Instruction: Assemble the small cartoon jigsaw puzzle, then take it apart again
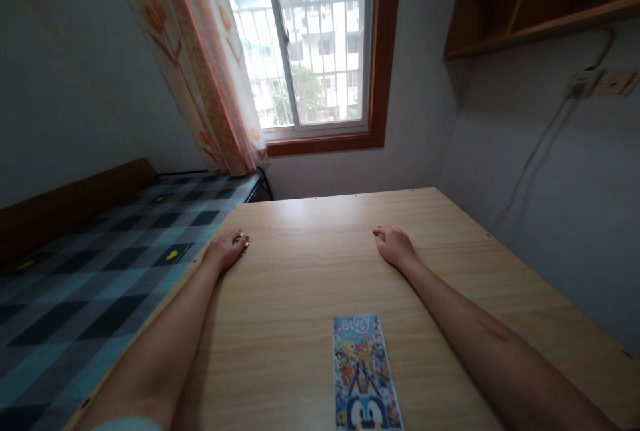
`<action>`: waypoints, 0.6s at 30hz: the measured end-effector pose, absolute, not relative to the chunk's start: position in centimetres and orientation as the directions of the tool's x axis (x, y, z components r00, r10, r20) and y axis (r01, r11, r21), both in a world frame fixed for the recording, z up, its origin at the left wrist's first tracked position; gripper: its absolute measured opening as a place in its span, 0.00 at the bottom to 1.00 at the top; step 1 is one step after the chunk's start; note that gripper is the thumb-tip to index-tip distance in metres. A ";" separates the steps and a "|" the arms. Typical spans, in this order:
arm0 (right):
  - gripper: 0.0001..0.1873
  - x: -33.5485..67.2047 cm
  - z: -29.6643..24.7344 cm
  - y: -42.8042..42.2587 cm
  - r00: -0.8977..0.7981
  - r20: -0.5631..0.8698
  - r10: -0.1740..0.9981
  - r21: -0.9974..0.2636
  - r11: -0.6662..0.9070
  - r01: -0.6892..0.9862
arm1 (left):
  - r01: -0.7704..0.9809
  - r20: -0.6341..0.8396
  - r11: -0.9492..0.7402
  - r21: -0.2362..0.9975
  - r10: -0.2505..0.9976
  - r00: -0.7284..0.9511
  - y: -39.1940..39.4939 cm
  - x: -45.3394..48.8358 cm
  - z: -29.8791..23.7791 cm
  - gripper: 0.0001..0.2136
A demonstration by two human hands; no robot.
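My left hand [226,250] rests near the table's left edge, its fingers curled. Small whitish spots show at its fingertips; whether they are nails or a small thing in the grip, I cannot tell. On the right half of the table [295,284] lies my right hand [395,245], loosely closed, thumb against the forefinger, with no object showing in it. Between my forearms, at the near side, a colourful printed booklet or card marked "BLUEY" [364,371] lies flat, apart from both hands. A blue cartoon dog face fills its lower end, which the frame cuts off.
A bed with a checked cover [125,257] adjoins the table on the left. Behind are an orange-patterned curtain [210,71] and a barred window [320,51]. A wooden wall shelf [500,11] hangs upper right, above a socket [585,84] with a dangling cable.
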State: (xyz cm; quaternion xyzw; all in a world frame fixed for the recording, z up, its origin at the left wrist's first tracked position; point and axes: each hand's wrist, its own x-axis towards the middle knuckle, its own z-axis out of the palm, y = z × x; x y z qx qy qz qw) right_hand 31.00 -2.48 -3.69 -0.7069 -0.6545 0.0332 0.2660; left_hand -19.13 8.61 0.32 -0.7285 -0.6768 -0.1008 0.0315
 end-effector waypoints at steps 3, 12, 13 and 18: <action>0.15 31.0 -3.7 -2.4 0.142 0.319 0.937 -0.422 0.007 0.907 | 0.987 0.169 -0.126 0.097 0.980 0.108 8.6 -19.1 0.5 0.30; 0.16 31.0 -3.8 -2.3 0.130 0.326 0.936 -0.414 0.018 0.910 | 0.957 0.133 -0.211 0.198 0.973 0.187 6.8 -17.2 0.7 0.31; 0.16 31.0 -3.8 -2.3 0.130 0.326 0.937 -0.413 0.018 0.911 | 0.951 0.131 -0.232 0.205 0.969 0.208 6.6 -16.6 0.6 0.31; 0.16 30.9 -3.7 -2.3 0.135 0.329 0.935 -0.413 0.014 0.911 | 0.912 0.113 -0.344 0.222 0.938 0.327 5.2 -13.0 0.2 0.33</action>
